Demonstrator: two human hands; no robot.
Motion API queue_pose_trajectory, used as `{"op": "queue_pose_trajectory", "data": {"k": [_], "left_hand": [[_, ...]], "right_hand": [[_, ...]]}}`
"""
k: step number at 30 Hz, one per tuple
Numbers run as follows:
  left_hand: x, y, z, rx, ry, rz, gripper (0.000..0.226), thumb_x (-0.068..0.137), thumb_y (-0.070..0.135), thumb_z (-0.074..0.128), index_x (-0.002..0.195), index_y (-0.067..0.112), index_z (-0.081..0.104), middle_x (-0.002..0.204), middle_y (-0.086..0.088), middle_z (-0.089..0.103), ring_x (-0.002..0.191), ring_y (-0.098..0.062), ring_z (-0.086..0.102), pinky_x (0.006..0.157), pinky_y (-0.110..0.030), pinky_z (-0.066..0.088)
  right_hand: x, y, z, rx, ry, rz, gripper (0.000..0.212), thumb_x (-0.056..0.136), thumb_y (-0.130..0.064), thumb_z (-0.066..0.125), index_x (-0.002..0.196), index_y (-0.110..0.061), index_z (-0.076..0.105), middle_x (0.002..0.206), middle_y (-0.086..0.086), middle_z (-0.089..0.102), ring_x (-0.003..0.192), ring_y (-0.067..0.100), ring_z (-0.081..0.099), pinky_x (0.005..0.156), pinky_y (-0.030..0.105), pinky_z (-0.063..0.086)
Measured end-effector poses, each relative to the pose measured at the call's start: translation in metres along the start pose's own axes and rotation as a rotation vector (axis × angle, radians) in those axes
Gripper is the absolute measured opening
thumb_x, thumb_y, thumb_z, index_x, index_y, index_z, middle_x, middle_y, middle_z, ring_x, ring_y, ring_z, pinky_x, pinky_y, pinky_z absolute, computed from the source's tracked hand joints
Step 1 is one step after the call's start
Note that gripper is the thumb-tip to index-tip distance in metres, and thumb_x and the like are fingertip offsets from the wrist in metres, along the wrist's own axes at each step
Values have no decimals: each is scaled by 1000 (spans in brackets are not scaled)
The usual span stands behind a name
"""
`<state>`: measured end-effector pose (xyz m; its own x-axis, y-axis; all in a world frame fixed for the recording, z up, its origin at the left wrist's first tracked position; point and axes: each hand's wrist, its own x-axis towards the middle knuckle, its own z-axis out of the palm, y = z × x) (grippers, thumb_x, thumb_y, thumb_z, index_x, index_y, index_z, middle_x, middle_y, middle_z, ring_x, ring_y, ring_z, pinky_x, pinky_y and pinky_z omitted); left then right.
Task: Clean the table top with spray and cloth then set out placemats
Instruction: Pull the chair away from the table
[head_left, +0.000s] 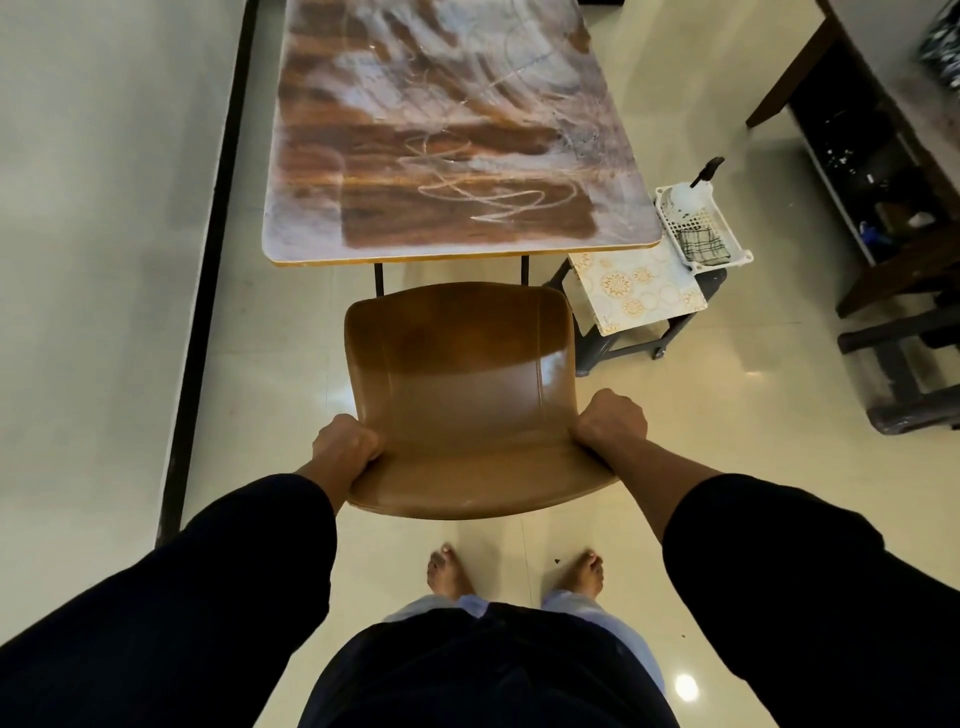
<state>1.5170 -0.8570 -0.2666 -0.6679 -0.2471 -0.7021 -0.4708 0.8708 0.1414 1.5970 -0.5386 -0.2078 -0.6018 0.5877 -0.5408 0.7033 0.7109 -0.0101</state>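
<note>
A wooden table top (447, 130) smeared with white dust and scribbled marks stands ahead of me. In front of it is a brown chair (457, 374). My left hand (345, 447) grips the left side of its backrest and my right hand (610, 423) grips the right side. To the table's right, a white basket (737, 254) holds a spray bottle (693, 195) with a black nozzle and a checked cloth (698, 244). The basket sits on a patterned placemat (634, 291) that lies on a low dark stool.
A wall with a black skirting strip (208, 280) runs close along the table's left. Dark wooden furniture (893, 218) stands at the right. My bare feet (514, 571) stand on the glossy tiled floor behind the chair.
</note>
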Motion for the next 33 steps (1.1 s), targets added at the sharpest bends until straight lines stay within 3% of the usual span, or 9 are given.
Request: {"op": "queue_pose_trajectory", "data": {"k": [8,12,15,18,22,24,26,28,33], "left_hand": [[1,-4,-4,91,-36,26,29,103,31,65,120,8,64,107,-10,67,98,-31,67,92,-41,55],[-19,5,-9,174,-91,107,39,111,35,53,138,7,58,132,-15,67,122,-34,65,107,-44,49],[-38,6,-9,284,-126,221,43,108,41,50,141,15,58,135,-11,68,119,-32,67,104,-44,52],[-62,4,-2,346,-58,326,46,105,56,49,130,20,64,119,-5,72,99,-24,69,89,-39,54],[-111,0,12,347,93,430,57,97,79,41,98,27,67,101,2,72,102,-24,68,98,-46,46],[-141,-2,17,315,123,584,73,91,91,33,107,32,74,104,7,74,105,-18,65,103,-49,39],[-156,-7,18,422,44,746,89,84,97,34,142,36,62,137,8,70,128,-18,61,116,-51,35],[-155,-10,19,601,21,845,98,80,94,48,160,37,42,161,8,53,148,-20,49,124,-52,31],[-147,-7,34,638,232,905,60,94,24,65,153,32,54,142,5,70,124,-22,68,96,-39,56]], "right_hand": [[-6,-2,14,-10,-35,-11,10,100,-22,55,92,-16,57,77,1,52,82,23,59,72,34,48],[-12,-4,15,-36,-79,-58,10,99,-22,54,102,-16,61,85,2,59,82,22,60,71,34,48],[-20,-4,22,-62,-109,-111,28,92,-32,58,115,-17,66,100,5,62,88,25,63,81,40,56],[-38,-1,18,-178,-83,-274,46,92,-58,55,120,-22,64,112,4,63,109,30,60,101,49,43],[-69,20,7,-178,-203,-603,92,76,-99,36,134,-32,62,131,-5,65,123,23,58,109,51,37],[-75,35,6,-253,-245,-777,107,67,-104,37,149,-36,49,147,-8,57,134,22,52,115,51,34],[-72,45,8,-385,-182,-850,95,75,-90,55,153,-37,42,155,-7,51,142,24,46,119,51,29],[-68,46,13,-462,-36,-874,59,86,-53,70,140,-37,54,141,-6,61,131,24,55,111,46,36],[-72,43,19,-489,123,-894,40,83,-23,72,121,-33,66,116,-7,71,106,21,66,100,41,49]]}}
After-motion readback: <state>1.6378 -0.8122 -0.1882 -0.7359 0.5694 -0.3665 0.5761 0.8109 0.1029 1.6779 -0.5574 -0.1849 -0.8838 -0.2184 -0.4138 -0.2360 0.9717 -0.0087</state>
